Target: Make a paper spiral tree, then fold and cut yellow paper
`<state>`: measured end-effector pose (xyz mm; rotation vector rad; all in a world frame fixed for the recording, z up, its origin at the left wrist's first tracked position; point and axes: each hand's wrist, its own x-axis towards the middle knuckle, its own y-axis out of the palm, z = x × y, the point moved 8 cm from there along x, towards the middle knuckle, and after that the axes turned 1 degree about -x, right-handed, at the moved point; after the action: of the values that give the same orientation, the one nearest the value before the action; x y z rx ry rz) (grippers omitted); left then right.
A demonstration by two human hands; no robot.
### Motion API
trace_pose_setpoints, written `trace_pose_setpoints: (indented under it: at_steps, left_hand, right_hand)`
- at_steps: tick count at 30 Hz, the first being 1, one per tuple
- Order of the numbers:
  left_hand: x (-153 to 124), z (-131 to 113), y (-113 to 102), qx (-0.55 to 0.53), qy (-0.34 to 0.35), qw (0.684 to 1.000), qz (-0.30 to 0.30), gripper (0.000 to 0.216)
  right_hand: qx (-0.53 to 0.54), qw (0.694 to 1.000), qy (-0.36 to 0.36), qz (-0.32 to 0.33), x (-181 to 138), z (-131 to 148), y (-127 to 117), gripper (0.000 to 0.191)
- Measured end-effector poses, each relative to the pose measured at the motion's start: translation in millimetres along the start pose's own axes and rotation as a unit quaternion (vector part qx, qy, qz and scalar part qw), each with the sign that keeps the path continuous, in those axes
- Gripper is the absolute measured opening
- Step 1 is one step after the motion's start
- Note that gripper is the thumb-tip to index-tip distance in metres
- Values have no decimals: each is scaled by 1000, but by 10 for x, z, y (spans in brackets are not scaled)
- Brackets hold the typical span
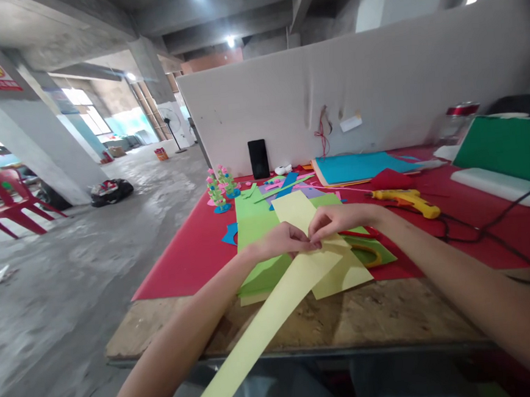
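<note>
A long pale yellow paper strip (257,330) runs from my fingers down past the table's front edge toward the lower left. My left hand (283,240) is closed, its fingers pinching the strip's upper end. Right beside it, my right hand (338,220) pinches the same spot with bent fingers, so the fingertips of both hands meet. What lies exactly between them is hidden. Under the hands are light green paper sheets (251,224) and a pale yellow paper piece (344,272). Scissors (371,255) with a yellow loop handle lie partly covered beside my right hand.
A yellow glue gun (407,199) with its cable lies at right. Small paper flower plants (219,196) stand at the left edge of the red table cover (178,260). Behind are a black phone (259,159), blue sheets (363,166) and a green board (506,149).
</note>
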<state>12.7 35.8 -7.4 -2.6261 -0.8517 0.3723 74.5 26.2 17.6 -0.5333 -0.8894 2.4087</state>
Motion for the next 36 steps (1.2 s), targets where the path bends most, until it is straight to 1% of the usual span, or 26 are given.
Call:
trace_pose_setpoints:
  at_steps: [2,4,6,8,9,11,13,14,15,17,18,19,22,23,25,26,30,32,34,36]
  left_hand:
    - [-18,-20,18,4,1,1000,15,33]
    - [-35,-43,19,7,7,1000,23,33]
    - [-49,-58,11,8,15,999,31,33]
    - [-53,-54,-13,9,17,999,31,33]
    - [-50,-47,-32,7,16,1000,26,33]
    - [-38,-32,-69,3,13,1000,10,32]
    - [-26,-27,-86,-3,14,1000,-2,32]
    - [-22,-29,-86,-5,16,1000,-5,33]
    - [-20,-31,-82,-7,17,1000,-7,33]
    - [-19,-26,-70,-12,14,1000,-10,33]
    - [-18,-21,-63,-15,12,1000,-10,33]
    - [-17,-15,-63,-20,12,1000,-14,33]
    - [-5,-17,-92,-61,32,997,-38,30]
    - [-1,-24,-109,-85,44,994,-48,32]
    - [3,-43,-122,-128,66,988,-54,40]
    - [3,-60,-113,-137,77,986,-47,39]
    - [-21,-136,-42,-93,102,990,-6,26]
    - [-34,-149,-60,-69,97,993,-22,25]
    - [-46,-154,-113,-60,92,992,-56,33]
    - [-54,-162,-154,-55,95,991,-82,39]
  right_hand:
    - [18,1000,-9,12,31,32,14,26]
    - [47,999,-9,12,-16,34,-28,25]
    - [69,998,14,6,-145,-40,-111,25]
    - [70,996,59,-12,-329,-200,-222,25]
    - [64,994,81,-31,-426,-292,-286,26]
    - [57,985,105,-121,-595,-436,-456,27]
    - [63,970,100,-211,-689,-482,-546,30]
    - [74,965,97,-231,-688,-480,-524,33]
    - [89,964,96,-233,-654,-469,-463,36]
    - [112,966,105,-207,-529,-431,-285,40]
    - [116,967,107,-200,-466,-405,-216,41]
    - [118,965,105,-208,-415,-380,-179,40]
    - [136,949,94,-268,-345,-346,-191,38]
    - [152,943,93,-282,-338,-354,-199,38]
    - [183,934,96,-293,-322,-374,-196,39]
    - [191,931,97,-296,-313,-377,-191,39]
    - [156,927,88,-330,-270,-315,-170,39]
    - [141,925,94,-339,-247,-289,-142,40]
    - [138,923,101,-344,-242,-286,-131,40]
    - [132,917,91,-366,-282,-278,-180,39]
